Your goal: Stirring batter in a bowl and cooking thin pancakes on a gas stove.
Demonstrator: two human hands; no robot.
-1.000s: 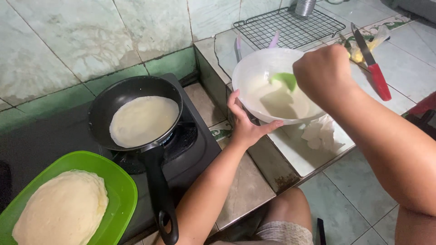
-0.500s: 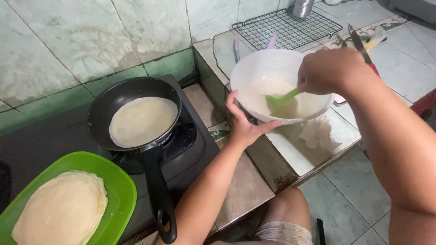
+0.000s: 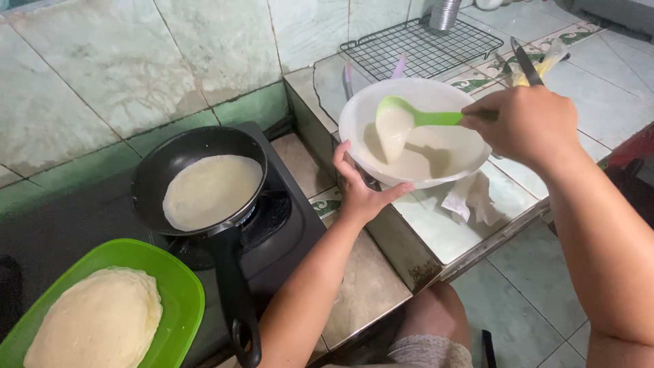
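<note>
A round white plastic bowl [image 3: 415, 136], smooth and glossy, is propped from below at its near-left rim by the left hand [image 3: 360, 191], whose fingers are spread open against the bowl's underside rather than clenched. The bowl is held above the near-left corner of the tiled counter [image 3: 449, 232], just right of the stove. A pale, runny batter [image 3: 436, 153] is pooled inside it. One green plastic ladle [image 3: 402, 123], coated and filled with the same batter, is raised over the bowl; its thin handle is grasped firmly in the closed right hand [image 3: 528, 126] at the bowl's right rim.

One black frying pan [image 3: 201, 184] with a long black handle is set on the dark stove [image 3: 286, 232] at the left, and a single thin, round, matte crepe [image 3: 212, 191] is spread across its base. At the near-left corner one bright green rectangular plate [image 3: 174, 286] with rounded corners is seen, carrying a stack of pale, soft, cooked crepes [image 3: 95, 324].

One black wire cooling rack [image 3: 426, 44] is laid at the far edge of the counter, and a crumpled white cloth [image 3: 470, 197] lies beneath the bowl's right side
</note>
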